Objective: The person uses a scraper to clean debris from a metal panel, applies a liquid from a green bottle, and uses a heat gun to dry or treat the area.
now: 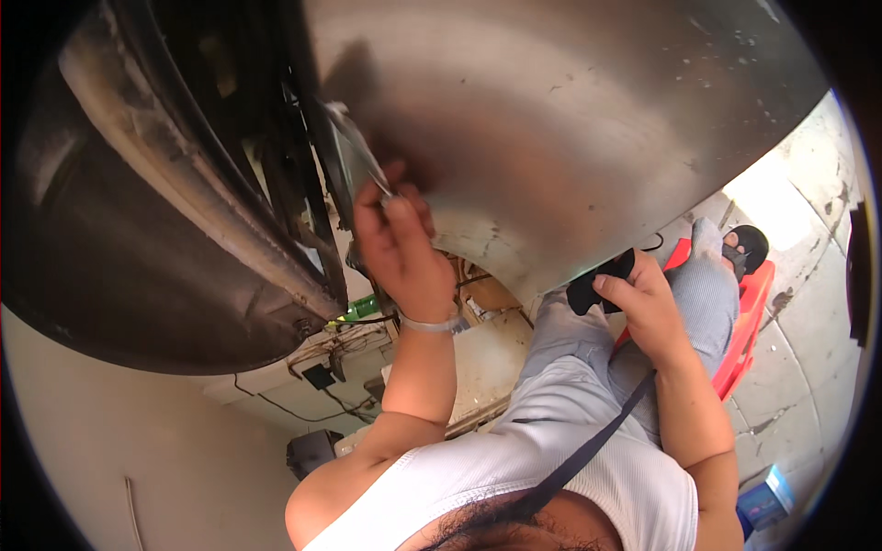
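My left hand (404, 243) is raised beside the edge of a large curved metal panel (570, 119). Its fingers pinch a thin, pale, shiny strip (363, 147), whose far end lies against that edge. Lower and to the right, my right hand (648, 303) is closed round a black object (595, 283) just below the panel's lower rim. Part of this object is covered by the fingers, and its kind is unclear. A second dark curved panel (138, 248) with a worn, ridged border stands to the left, a dark gap between the two.
Under the panels are a green bottle-like object (360, 308), tangled cables (340, 354) and a pale worktop (491, 367). A red plastic stool (749, 321) is beneath my legs on the tiled floor (799, 367). A blue container (764, 500) stands at the lower right.
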Tool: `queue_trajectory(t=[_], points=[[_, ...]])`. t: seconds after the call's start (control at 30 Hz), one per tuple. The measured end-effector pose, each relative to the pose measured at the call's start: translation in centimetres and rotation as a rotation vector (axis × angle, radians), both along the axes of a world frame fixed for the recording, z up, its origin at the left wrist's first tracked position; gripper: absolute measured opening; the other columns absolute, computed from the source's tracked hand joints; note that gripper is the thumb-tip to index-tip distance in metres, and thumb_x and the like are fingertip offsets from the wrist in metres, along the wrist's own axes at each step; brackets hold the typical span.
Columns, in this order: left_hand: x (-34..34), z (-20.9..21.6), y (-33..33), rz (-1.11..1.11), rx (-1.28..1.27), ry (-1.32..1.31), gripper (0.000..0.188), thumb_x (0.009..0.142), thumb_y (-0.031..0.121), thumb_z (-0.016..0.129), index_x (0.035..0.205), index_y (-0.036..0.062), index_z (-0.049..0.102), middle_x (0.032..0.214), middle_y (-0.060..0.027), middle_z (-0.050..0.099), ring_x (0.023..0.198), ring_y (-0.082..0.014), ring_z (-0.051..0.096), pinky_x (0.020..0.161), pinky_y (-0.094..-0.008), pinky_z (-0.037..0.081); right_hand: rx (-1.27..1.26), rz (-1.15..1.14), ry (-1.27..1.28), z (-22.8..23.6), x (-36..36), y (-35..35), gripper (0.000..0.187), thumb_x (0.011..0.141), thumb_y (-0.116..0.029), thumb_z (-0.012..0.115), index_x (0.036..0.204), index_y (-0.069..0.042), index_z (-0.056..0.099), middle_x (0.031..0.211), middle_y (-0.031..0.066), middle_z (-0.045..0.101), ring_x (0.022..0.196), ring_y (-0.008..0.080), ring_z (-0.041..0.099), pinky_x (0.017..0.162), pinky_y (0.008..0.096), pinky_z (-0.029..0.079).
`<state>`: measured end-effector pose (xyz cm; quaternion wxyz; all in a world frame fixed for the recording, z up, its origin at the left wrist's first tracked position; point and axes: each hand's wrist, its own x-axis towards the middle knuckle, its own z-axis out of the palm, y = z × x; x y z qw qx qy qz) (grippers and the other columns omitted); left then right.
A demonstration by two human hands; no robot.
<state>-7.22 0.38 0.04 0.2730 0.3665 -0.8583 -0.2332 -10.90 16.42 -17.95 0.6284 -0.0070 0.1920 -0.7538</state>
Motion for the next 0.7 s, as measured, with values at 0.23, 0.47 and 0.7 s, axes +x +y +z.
queue_trajectory(t=[0.23,0.47,0.7], points=[[4.7,-2.2,1.4,-0.122,0.15,-0.087,0.027,0.1,0.022,0.053,0.12,0.0027,0.049,0.098,-0.0056,0.055,0.084,-0.0145,0.052,0.075,-0.0308,0.046,-0.078,-0.039,-0.037,0.2,-0.7,0.5,0.03,0.085,-0.01,0.055,0.109,0.007,0.062,0.097,0.0067,0.066,0.09,0.0139,0.059,0.085,0.0281,0.046],[8.6,-1.0,2.4,0.045,0.268,-0.09,0.02,0.097,0.014,0.054,0.113,0.0032,0.049,0.102,-0.0091,0.058,0.09,-0.0175,0.056,0.083,-0.0353,0.047,-0.076,-0.023,-0.015,0.5,-0.8,0.4,0.028,0.086,-0.009,0.055,0.108,0.006,0.062,0.096,0.0064,0.066,0.09,0.0141,0.06,0.086,0.0285,0.047],[8.6,-1.0,3.4,0.092,0.348,-0.098,0.022,0.092,0.008,0.054,0.113,0.0032,0.049,0.106,-0.0102,0.06,0.081,-0.0191,0.059,0.085,-0.0371,0.051,-0.169,-0.088,-0.03,0.0,-0.1,0.7,0.025,0.085,-0.01,0.056,0.105,0.004,0.063,0.098,0.0061,0.067,0.092,0.0134,0.059,0.088,0.0284,0.046]])
